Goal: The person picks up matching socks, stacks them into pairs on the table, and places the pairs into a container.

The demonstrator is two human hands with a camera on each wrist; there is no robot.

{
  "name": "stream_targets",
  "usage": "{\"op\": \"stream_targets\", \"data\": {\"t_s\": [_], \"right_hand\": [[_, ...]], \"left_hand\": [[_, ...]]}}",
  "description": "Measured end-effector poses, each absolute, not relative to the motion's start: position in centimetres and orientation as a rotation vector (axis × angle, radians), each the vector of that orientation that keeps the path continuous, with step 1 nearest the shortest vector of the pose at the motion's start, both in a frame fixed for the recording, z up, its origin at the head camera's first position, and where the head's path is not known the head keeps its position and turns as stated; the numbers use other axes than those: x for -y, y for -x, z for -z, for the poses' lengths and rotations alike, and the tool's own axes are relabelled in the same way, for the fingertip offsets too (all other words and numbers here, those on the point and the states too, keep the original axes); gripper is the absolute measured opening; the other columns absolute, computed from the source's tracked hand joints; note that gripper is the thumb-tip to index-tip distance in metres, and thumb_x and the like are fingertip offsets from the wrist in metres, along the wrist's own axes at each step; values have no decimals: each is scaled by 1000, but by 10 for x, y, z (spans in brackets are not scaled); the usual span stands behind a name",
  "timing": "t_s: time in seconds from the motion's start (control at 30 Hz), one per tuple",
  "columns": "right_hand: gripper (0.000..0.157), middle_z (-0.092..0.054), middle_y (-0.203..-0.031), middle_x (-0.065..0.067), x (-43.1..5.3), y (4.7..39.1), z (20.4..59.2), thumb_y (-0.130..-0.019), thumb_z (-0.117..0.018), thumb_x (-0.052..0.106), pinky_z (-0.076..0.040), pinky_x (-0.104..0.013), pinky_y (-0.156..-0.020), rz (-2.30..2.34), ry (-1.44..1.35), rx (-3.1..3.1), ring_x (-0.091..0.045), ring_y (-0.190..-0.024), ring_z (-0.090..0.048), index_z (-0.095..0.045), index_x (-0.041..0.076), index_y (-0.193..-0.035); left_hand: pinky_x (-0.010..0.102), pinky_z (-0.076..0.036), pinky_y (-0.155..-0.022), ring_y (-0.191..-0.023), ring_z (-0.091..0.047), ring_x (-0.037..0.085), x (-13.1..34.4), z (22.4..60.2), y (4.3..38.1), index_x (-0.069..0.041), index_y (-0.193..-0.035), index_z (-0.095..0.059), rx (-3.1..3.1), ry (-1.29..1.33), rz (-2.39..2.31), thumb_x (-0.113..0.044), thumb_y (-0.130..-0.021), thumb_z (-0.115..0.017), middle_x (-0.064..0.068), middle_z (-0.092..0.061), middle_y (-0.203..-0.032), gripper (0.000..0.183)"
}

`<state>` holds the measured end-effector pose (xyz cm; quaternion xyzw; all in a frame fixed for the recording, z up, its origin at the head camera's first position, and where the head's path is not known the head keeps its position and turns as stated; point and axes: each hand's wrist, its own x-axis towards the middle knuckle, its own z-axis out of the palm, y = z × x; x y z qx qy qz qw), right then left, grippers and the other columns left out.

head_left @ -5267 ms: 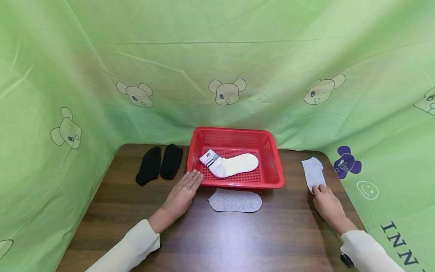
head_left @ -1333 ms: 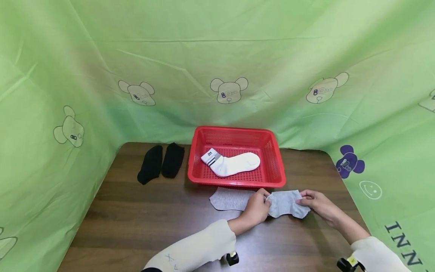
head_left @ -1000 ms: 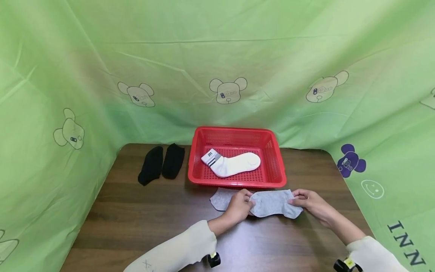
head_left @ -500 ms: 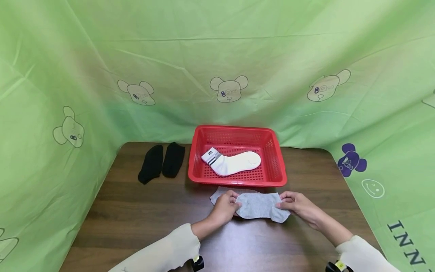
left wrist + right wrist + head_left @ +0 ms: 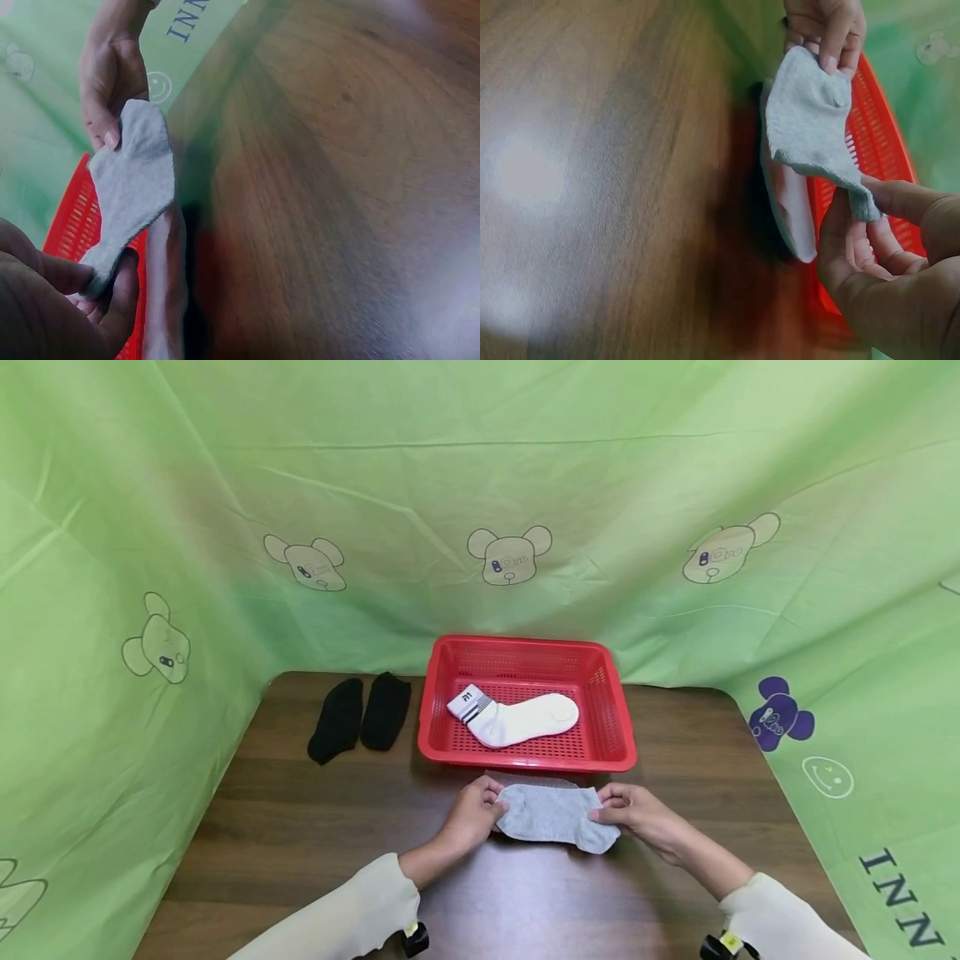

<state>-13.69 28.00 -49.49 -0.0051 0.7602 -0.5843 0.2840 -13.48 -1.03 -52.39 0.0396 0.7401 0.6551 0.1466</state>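
A light grey ankle sock (image 5: 551, 814) is stretched sideways between both hands in front of the basket. My left hand (image 5: 468, 818) pinches its left end between thumb and fingers. At the other end, my right hand (image 5: 639, 814) pinches the sock in the same way. Both wrist views show the held sock (image 5: 810, 112) raised above the table. Behind and below it lies a second grey sock (image 5: 536, 779), mostly hidden in the head view; the right wrist view shows more of this lower sock (image 5: 799, 214).
A red plastic basket (image 5: 528, 765) stands at the back middle, holding a white sock (image 5: 525, 721) with dark stripes. Two black socks, one on the left (image 5: 336, 722) and one on the right (image 5: 386, 712), lie left of it. Green printed cloth (image 5: 375, 485) surrounds the wooden table (image 5: 300, 827).
Earlier, the right hand touched the sock at the table's right side and the left hand rested at the basket rim. Both hands then held that sock and moved left, over the other grey sock.
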Motion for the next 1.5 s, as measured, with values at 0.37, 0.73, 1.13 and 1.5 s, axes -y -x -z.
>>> {"op": "stream_targets", "data": {"t_s": [0.37, 0.73, 1.13, 1.5], "right_hand": [[26, -57, -78, 8, -266, 130, 503, -93, -70, 9, -41, -20, -61, 1529, 44, -2041, -2, -66, -47, -56, -7, -108], [26, -54, -82, 2, -254, 117, 518, -86, -72, 4, -43, -18, -63, 1482, 137, -2130, -4, -72, -51, -55, -10, -100], [20, -60, -76, 0, -253, 108, 531, -77, -78, 2, -46, -19, -61, 1233, 348, -2481, 1, -66, -51, -60, 0, -85], [22, -63, -71, 5, -253, 103, 540, -78, -82, 7, -48, -20, -60, 1007, 416, -2743, 4, -66, -51, -61, 9, -83]], "left_hand": [[39, -59, -57, -66, -56, 11, 30, 523, 125, 12, -106, -56, -2166, -105, -1821, 10, -90, -64, 12, -63, -79, 18], [25, -53, -54, -61, -53, 8, 40, 535, 114, 8, -100, -62, -2319, -156, -1601, 9, -81, -71, 5, -59, -75, 21], [20, -38, -56, -61, -43, 4, 40, 543, 106, 0, -88, -63, -2692, -461, -1255, 9, -70, -76, -1, -53, -64, 24], [31, -51, -62, -70, -64, 25, 32, 552, 101, -1, -84, -60, -2964, -630, -1044, 13, -65, -74, 8, -62, -76, 27]]}}
